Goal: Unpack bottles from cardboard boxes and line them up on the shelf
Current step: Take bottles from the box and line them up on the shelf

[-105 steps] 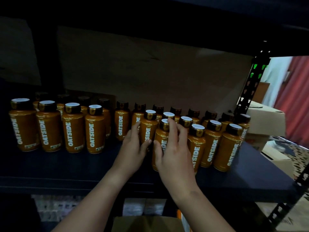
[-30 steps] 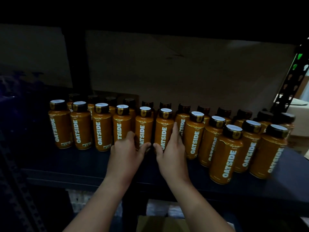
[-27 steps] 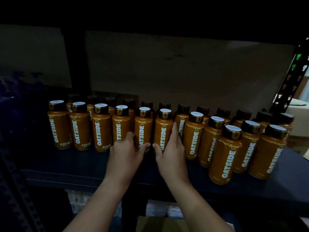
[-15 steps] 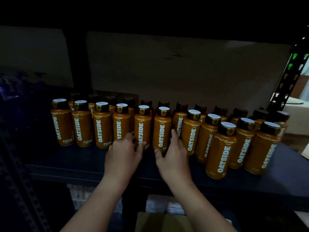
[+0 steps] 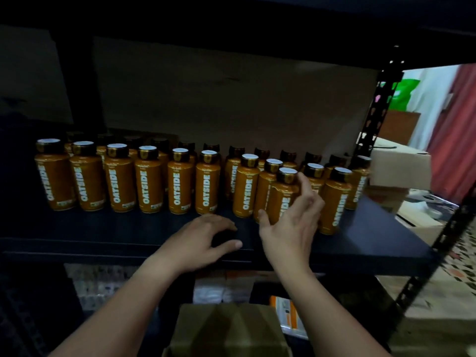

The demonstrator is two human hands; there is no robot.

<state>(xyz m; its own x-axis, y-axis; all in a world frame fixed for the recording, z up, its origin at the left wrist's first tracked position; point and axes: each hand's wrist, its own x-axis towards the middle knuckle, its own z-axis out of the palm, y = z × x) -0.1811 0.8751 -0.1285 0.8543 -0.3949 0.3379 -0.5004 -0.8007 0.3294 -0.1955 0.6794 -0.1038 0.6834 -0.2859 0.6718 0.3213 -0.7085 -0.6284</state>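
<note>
Orange OATSIDE bottles (image 5: 149, 181) with dark caps stand in two rows on the dark shelf (image 5: 373, 240). The left part of the front row is straight; the bottles on the right stand crowded and uneven. My right hand (image 5: 291, 228) wraps one front bottle (image 5: 282, 191) in the right cluster, with the thumb on its left side and the fingers on its right. My left hand (image 5: 203, 240) hovers over the shelf's front edge with curled fingers, holding nothing and apart from the bottles.
A cardboard box (image 5: 226, 328) sits below the shelf, just under my arms. Another carton (image 5: 399, 166) stands beyond the black perforated shelf post (image 5: 373, 119) at the right. The shelf above hangs low over the bottles.
Both hands left the middle bottles. My right hand moved right and closed around a front bottle in the right cluster. My left hand drew back to the shelf edge. The view shifted right.
</note>
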